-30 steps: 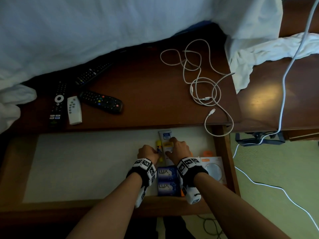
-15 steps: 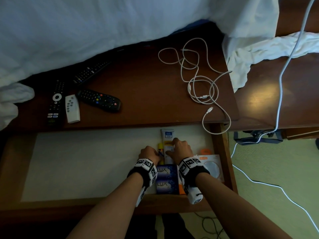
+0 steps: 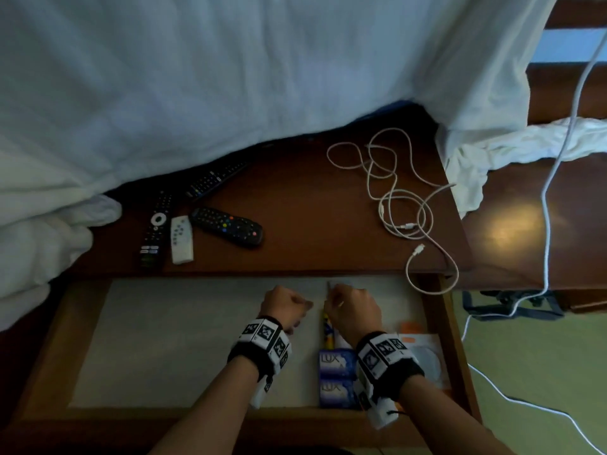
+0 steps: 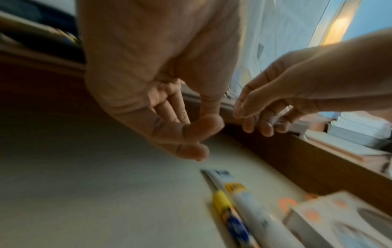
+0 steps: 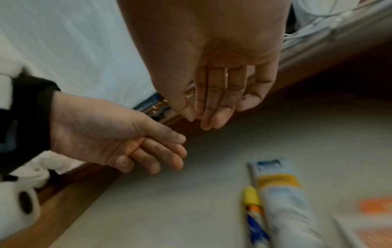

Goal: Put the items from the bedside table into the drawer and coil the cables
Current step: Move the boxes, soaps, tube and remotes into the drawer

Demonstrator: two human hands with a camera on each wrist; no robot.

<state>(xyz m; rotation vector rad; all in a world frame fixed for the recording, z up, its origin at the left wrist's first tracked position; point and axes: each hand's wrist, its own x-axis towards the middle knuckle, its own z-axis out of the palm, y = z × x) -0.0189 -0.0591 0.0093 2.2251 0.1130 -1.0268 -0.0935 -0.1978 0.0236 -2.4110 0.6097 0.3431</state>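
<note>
Tube (image 5: 284, 198), pen (image 5: 253, 216) and soap (image 3: 336, 376) lie in the drawer (image 3: 184, 336) — remotes (image 3: 226, 224) and cable (image 3: 404, 205) wait on the bench (image 3: 312, 205) — both hands, left (image 3: 284, 305) and right (image 3: 353, 310), hang loose, each grip empty.

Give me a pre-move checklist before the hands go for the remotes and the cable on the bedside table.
1. Left hand free: ok, fingers loosely curled, holding nothing.
2. Right hand free: ok, fingers straight, empty.
3. White tube and yellow-capped stick put away: ok, lying side by side on the floor of the wooden drawer.
4. Drawer open with room: ok, its left part is bare liner.
5. Remotes cleared: not ok, three black remotes and a small white remote lie on the tabletop.
6. Thin white cable coiled: not ok, tangled, one loop hanging over the table's front edge.
</note>
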